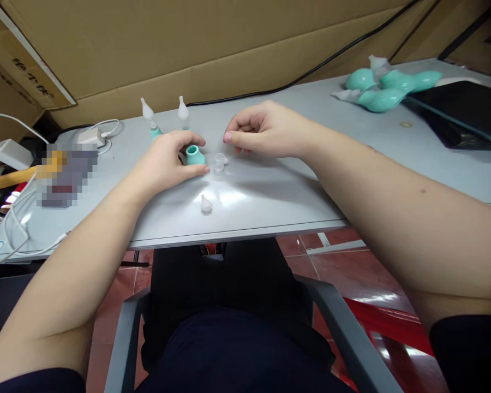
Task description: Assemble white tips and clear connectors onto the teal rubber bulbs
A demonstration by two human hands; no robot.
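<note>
My left hand [167, 158] curls around a teal squeeze bulb [195, 156], its round mouth facing up, between thumb and fingers on the table. Right beside the bulb stands a small clear plastic cup-like part [219, 162] with a side spout. Just above and to the right of that part, my right hand [256, 131] is closed, thumb tip against the fingers; whatever it may pinch cannot be made out. Nearer the table's front edge lies a small whitish translucent nozzle tip [205, 204]. Behind my left hand stand two white-tipped nasal aspirators [148, 112] [183, 112], one showing a teal base.
Several teal bulbs with clear tips [393, 87] lie at the back right, near a dark tablet-like device [462, 112]. At left are a white charger [11, 153], cables and a blurred-out object [67, 177]. A black cable [311, 73] runs along the cardboard wall [213, 43].
</note>
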